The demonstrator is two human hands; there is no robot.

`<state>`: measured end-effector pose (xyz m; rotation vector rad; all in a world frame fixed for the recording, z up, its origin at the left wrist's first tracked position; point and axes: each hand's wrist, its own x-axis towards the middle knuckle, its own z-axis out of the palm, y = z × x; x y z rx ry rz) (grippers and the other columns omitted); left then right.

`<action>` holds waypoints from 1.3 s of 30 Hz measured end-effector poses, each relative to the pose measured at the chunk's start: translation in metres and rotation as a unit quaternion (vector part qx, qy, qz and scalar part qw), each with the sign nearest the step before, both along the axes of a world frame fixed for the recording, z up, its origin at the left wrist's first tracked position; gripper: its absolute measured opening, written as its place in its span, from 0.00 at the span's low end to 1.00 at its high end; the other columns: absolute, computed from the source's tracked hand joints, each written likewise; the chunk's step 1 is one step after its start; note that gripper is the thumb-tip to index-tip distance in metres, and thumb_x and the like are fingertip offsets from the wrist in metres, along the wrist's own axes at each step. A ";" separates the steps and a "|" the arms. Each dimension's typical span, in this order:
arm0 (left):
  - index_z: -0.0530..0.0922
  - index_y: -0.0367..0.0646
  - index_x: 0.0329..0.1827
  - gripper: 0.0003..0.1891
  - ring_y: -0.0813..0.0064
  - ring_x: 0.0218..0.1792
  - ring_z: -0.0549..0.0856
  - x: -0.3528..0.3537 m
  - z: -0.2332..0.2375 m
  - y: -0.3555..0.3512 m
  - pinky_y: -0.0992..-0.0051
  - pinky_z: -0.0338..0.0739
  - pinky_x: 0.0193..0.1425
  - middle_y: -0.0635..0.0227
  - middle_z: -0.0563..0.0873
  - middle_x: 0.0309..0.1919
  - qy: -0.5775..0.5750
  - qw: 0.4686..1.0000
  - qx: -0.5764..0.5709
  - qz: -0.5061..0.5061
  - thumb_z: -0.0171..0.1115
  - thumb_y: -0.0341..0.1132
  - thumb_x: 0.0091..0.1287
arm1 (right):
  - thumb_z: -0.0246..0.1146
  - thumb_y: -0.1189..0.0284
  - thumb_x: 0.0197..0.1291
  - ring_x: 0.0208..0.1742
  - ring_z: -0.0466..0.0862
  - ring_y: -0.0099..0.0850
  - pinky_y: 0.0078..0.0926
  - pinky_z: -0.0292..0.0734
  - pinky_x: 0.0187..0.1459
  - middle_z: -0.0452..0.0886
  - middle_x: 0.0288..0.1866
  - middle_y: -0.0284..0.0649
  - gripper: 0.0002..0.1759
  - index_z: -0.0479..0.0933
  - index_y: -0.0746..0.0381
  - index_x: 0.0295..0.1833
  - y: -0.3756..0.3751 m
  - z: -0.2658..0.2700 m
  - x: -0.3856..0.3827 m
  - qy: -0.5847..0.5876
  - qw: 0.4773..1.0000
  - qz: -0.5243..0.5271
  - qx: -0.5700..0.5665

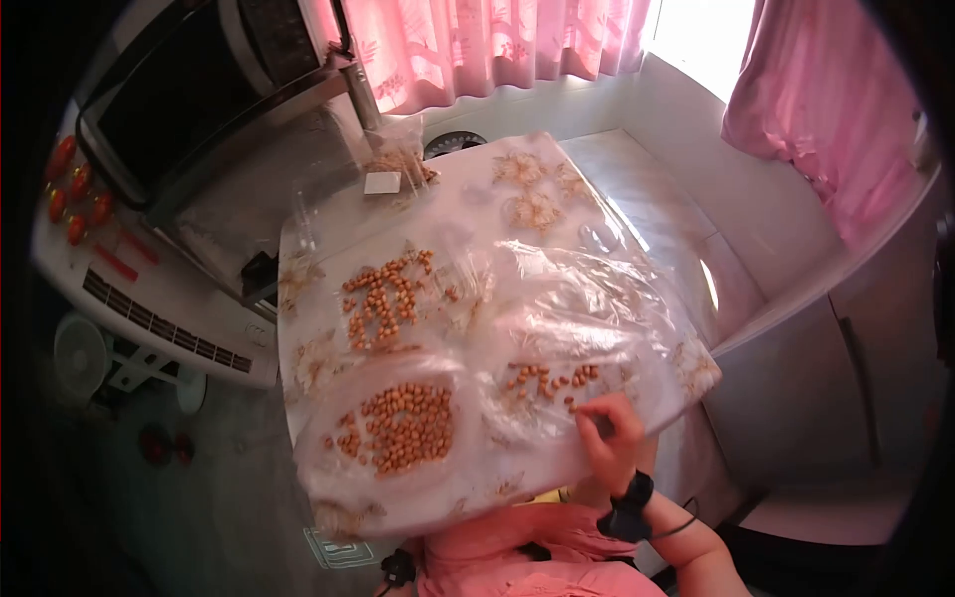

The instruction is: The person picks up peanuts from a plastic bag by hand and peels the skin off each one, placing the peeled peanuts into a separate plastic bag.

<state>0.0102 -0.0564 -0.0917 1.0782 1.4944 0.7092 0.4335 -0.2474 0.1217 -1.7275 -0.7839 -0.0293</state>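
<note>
Nut-like brown pieces [579, 379] lie at four o'clock on the desk [418, 507], beside our right hand [619, 438]. Its fingers curl inward; whether they grip one, we cannot tell. Seemingly we're handling singles, which calls for light pinching.

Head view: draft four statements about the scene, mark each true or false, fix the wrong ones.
1. The largest cluster of round brown nut-like pieces lies toward the near left of the white floral tablecloth. True.
2. The bare right hand, with a black band at its wrist, is at that cluster. False: the hand is by the sparse right-side cluster.
3. A clear plastic bag with a white rectangular label lies toward the tablecloth's far side. True.
4. The patterned fabric curtains are green. False: the curtains are pink.
</note>
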 end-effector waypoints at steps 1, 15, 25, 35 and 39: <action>0.77 0.45 0.62 0.14 0.75 0.50 0.82 -0.007 0.006 -0.004 0.73 0.77 0.53 0.72 0.83 0.51 -0.006 1.000 0.019 0.001 0.61 0.40 0.79 | 0.71 0.84 0.55 0.39 0.85 0.42 0.34 0.79 0.43 0.86 0.35 0.44 0.06 0.84 0.64 0.38 0.000 0.001 0.000 -0.004 1.000 0.001 0.003; 0.77 0.42 0.61 0.10 0.80 0.55 0.79 -0.025 0.138 -0.025 0.74 0.75 0.59 0.74 0.81 0.52 -0.059 0.946 0.291 0.132 0.60 0.31 0.80 | 0.72 0.79 0.58 0.39 0.87 0.41 0.35 0.81 0.45 0.87 0.36 0.44 0.03 0.86 0.65 0.39 0.004 -0.016 0.000 -0.039 0.998 -0.032 0.037; 0.78 0.37 0.51 0.06 0.75 0.50 0.79 0.080 0.208 -0.040 0.75 0.74 0.59 0.67 0.80 0.51 -0.109 0.888 0.446 -0.030 0.61 0.22 0.74 | 0.71 0.80 0.58 0.39 0.88 0.39 0.34 0.82 0.45 0.88 0.36 0.43 0.03 0.86 0.64 0.38 0.004 -0.024 0.005 -0.057 0.997 -0.017 0.047; 0.81 0.39 0.46 0.05 0.80 0.36 0.82 0.118 0.186 -0.025 0.81 0.75 0.37 0.69 0.83 0.46 -0.150 0.925 0.334 -0.105 0.64 0.22 0.71 | 0.70 0.81 0.59 0.39 0.88 0.38 0.32 0.81 0.44 0.88 0.37 0.44 0.04 0.87 0.65 0.41 0.005 -0.024 -0.001 -0.026 0.998 -0.061 0.000; 0.82 0.41 0.45 0.04 0.81 0.36 0.82 0.113 0.193 -0.023 0.81 0.74 0.36 0.69 0.84 0.45 -0.124 0.926 0.325 -0.147 0.67 0.23 0.70 | 0.71 0.81 0.59 0.38 0.87 0.36 0.30 0.81 0.44 0.87 0.37 0.44 0.05 0.87 0.66 0.41 0.007 -0.026 -0.001 -0.019 0.996 -0.090 -0.001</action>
